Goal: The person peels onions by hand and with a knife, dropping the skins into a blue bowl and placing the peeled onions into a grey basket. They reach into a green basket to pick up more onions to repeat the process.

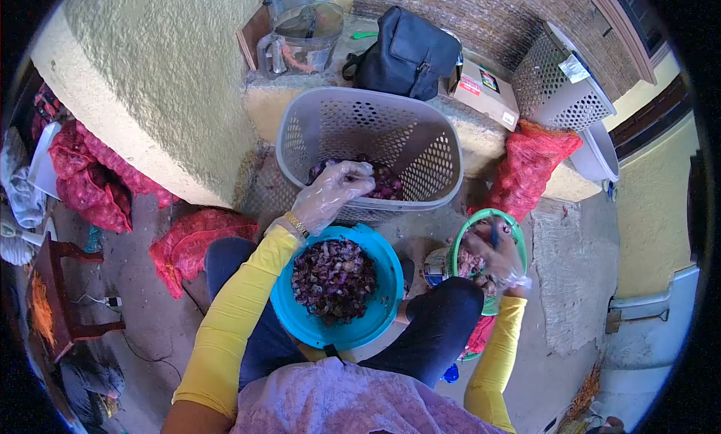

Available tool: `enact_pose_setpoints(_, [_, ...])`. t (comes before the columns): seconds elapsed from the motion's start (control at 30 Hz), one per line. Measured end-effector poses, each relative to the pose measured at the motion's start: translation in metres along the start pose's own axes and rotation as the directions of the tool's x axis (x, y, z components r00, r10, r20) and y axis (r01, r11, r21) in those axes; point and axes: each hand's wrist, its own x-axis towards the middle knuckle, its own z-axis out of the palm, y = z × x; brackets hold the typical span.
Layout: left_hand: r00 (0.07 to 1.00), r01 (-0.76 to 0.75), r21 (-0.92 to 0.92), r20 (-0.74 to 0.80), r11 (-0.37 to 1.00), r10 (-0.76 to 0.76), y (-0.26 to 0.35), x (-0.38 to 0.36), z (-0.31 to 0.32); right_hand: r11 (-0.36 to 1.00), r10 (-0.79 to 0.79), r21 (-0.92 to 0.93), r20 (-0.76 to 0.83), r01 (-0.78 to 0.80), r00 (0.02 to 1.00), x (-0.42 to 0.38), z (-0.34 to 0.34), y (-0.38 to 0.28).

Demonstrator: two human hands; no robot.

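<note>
Onions (387,185) lie in the grey basket (299,134) near the curled left grip (330,191); whether it or the right grip (502,255) clasps anything is unclear. Slippery plastic gloves (315,206) could drop some.

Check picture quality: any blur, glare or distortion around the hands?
Head view: strong fisheye bend, the cream wall bowing, corners black. Head view: right hand softer, probably motion blur. Head view: left hand clearer, with shiny glints on its plastic covering.

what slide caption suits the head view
Clear-gloved left grip over grey perforated plastic basket, right grip over round green plastic tub.
</note>
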Motion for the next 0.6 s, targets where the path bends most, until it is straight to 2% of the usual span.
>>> enact_pose_setpoints(0.03, [1.000,-0.001,-0.001,0.000,1.000,0.001,0.004,-0.001,0.003,0.991,0.076,0.106,0.028,-0.079,0.997,-0.002,0.029,-0.036])
enact_pose_setpoints(0.07, [0.996,-0.002,0.000,0.085,1.000,0.002,0.011,-0.004,0.007,0.965,0.147,0.209,0.065,-0.158,0.987,-0.003,0.055,-0.069])
enact_pose_setpoints(0.1, [0.986,-0.003,0.003,0.169,1.000,0.002,0.018,-0.007,0.011,0.988,0.041,0.146,0.099,-0.056,0.994,0.008,0.074,-0.069])
enact_pose_setpoints(0.13, [0.986,-0.003,0.005,0.169,1.000,0.002,0.022,-0.009,0.014,0.995,-0.063,0.087,0.139,0.051,0.988,0.019,0.090,-0.064])
enact_pose_setpoints(0.2, [0.922,-0.077,-0.037,0.377,0.996,0.086,0.025,-0.013,0.020,0.995,-0.076,0.076,0.120,0.068,0.990,0.034,0.121,-0.063])
enact_pose_setpoints(0.23, [0.900,-0.024,-0.131,0.429,0.991,0.079,0.024,-0.017,0.024,0.995,-0.086,0.062,0.101,0.080,0.991,0.037,0.134,-0.064])
enact_pose_setpoints(0.27, [0.900,-0.024,-0.132,0.429,0.991,0.079,0.021,-0.017,0.028,0.995,-0.085,0.061,0.101,0.079,0.991,0.036,0.144,-0.068])
enact_pose_setpoints(0.33, [0.946,-0.007,-0.237,0.314,0.971,0.083,0.011,-0.017,0.033,0.974,-0.113,0.203,0.067,0.097,0.991,0.033,0.157,-0.078])
enact_pose_setpoints(0.4, [0.963,-0.044,-0.209,0.252,0.977,0.098,0.002,-0.014,0.031,0.981,-0.115,0.160,0.049,0.106,0.992,0.036,0.157,-0.074])
enact_pose_setpoints(0.47, [0.975,0.019,-0.235,0.222,0.972,0.034,0.000,-0.015,0.028,0.999,-0.031,0.024,0.038,0.031,0.999,0.040,0.155,-0.065])
enact_pose_setpoints(0.5, [0.975,0.021,-0.235,0.221,0.972,0.032,0.002,-0.015,0.029,0.999,-0.030,0.025,0.039,0.029,0.999,0.042,0.156,-0.061])
enact_pose_setpoints(0.57, [0.949,-0.253,0.094,0.218,0.963,0.228,0.006,-0.015,0.031,0.986,-0.136,0.103,0.010,0.134,0.991,0.042,0.161,-0.054])
enact_pose_setpoints(0.6, [0.949,-0.251,0.093,0.219,0.963,0.227,0.009,-0.016,0.033,0.986,-0.133,0.103,0.010,0.132,0.991,0.041,0.164,-0.053])
